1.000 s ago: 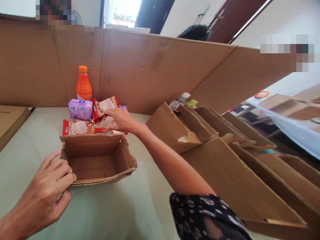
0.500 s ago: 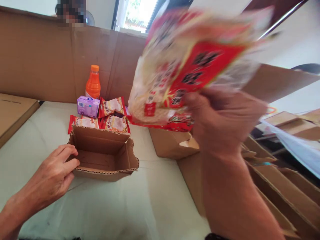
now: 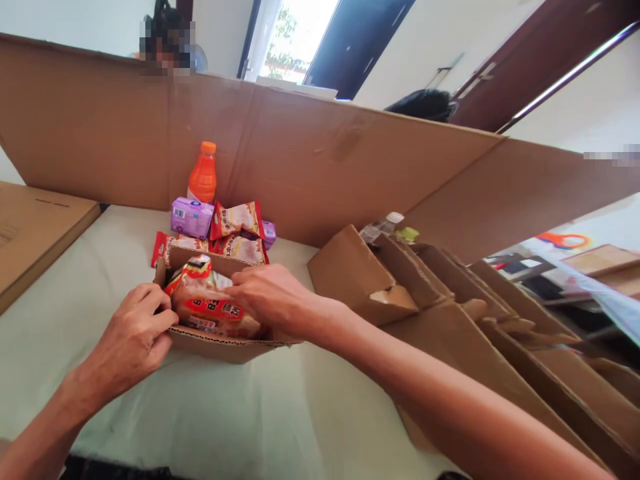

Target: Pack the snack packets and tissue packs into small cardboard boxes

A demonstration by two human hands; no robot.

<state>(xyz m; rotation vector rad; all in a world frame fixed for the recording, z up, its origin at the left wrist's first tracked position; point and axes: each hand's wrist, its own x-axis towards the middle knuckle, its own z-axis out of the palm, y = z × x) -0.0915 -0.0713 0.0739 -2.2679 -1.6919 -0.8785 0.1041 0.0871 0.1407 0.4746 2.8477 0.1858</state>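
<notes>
A small open cardboard box [image 3: 225, 350] stands on the pale tabletop. My left hand [image 3: 137, 330] grips its left wall, fingers curled over the rim. Inside lies a red and clear bag of rice crackers [image 3: 210, 307], tilted and filling most of the box. My right hand [image 3: 273, 297] reaches over the right side and is closed on the bag's right part; its fingertips are partly hidden. Just behind the box lie several red and white snack packets [image 3: 237, 220], a purple pack [image 3: 192, 217] and an orange bottle [image 3: 203, 173].
Tall cardboard panels [image 3: 320, 153] wall off the back. To the right stand divided cardboard bins [image 3: 450, 347], with a clear bottle [image 3: 383, 227] in one. A flat carton [image 3: 45, 233] lies at left. Orange-handled scissors [image 3: 565, 240] are far right. A person [image 3: 167, 40] is beyond the panel.
My right hand has brought the rice cracker bag down from the upper right into the small box. My left hand has stayed on the box's left wall.
</notes>
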